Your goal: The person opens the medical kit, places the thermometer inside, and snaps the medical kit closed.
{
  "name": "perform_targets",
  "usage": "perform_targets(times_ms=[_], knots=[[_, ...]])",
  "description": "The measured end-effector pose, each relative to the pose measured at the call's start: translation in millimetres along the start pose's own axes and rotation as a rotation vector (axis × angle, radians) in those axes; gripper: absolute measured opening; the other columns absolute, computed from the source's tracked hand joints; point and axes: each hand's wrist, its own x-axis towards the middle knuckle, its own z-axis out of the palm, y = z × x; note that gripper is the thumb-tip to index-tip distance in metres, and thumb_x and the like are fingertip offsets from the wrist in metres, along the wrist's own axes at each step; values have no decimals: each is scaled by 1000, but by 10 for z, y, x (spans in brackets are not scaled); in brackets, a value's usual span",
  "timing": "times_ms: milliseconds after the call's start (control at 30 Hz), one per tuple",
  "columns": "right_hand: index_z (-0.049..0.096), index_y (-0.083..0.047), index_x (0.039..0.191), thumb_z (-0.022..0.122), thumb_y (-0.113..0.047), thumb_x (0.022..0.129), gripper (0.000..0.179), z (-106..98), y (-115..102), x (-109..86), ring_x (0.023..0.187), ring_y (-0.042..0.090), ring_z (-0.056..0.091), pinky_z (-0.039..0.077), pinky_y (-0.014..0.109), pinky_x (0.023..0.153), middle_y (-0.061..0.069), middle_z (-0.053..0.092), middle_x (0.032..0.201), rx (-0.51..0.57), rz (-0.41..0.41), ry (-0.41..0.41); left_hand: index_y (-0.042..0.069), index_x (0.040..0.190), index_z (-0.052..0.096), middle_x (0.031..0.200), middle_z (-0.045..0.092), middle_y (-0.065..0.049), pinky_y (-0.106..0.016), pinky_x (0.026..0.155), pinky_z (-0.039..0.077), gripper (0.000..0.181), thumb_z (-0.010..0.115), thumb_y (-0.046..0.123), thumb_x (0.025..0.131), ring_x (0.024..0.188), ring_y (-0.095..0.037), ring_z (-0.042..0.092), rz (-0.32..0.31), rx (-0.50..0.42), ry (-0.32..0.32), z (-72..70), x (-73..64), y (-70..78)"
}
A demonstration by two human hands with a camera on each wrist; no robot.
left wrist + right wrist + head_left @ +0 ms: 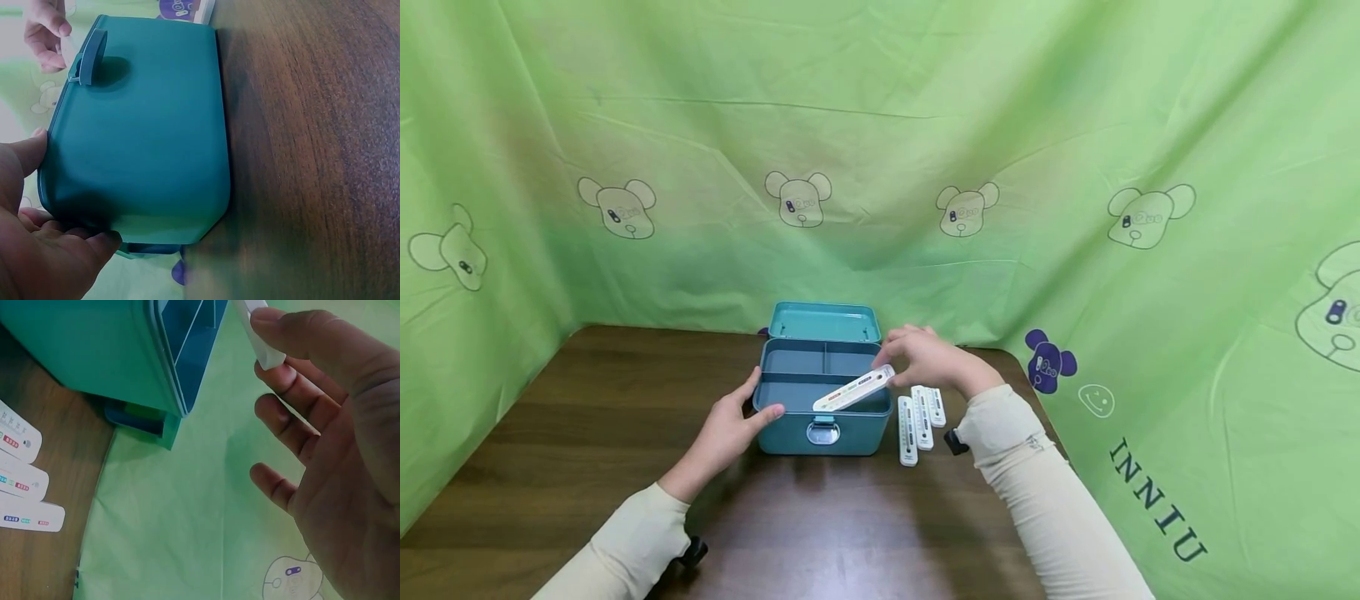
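A teal box (857, 439) stands on the table with its lid (824, 322) swung back and a clasp (823, 432) on its front. My left hand (727, 427) grips the box's left side, thumb at the front rim and fingers along the outer wall. Between thumb and fingertips, my right hand (931, 360) pinches the end of a flat white thermometer (854, 389) with coloured marks. It slants down to the left over the front compartment. Seen from the right wrist, the other fingers of that hand (350, 406) are loosely bent.
Three similar white thermometers (907, 432) lie side by side on the table, right of the box. Dividers (825, 358) split the box's inside into compartments. The brown wooden table (587, 417) meets a green printed cloth (880, 267) at the back and sides.
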Motion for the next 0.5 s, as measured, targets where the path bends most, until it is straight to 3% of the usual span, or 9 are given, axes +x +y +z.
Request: perform_targets(times_ms=[500], knots=[[77, -23, 114, 76, -14, 88, 28, 141, -46, 185, 114, 16, 51, 35, 49, 106, -13, 64, 110, 55, -19, -89, 8, 164, 19, 165, 29, -20, -58, 120, 31, 90, 70, 39, 98, 152, -40, 28, 19, 17, 15, 3, 2, -3]])
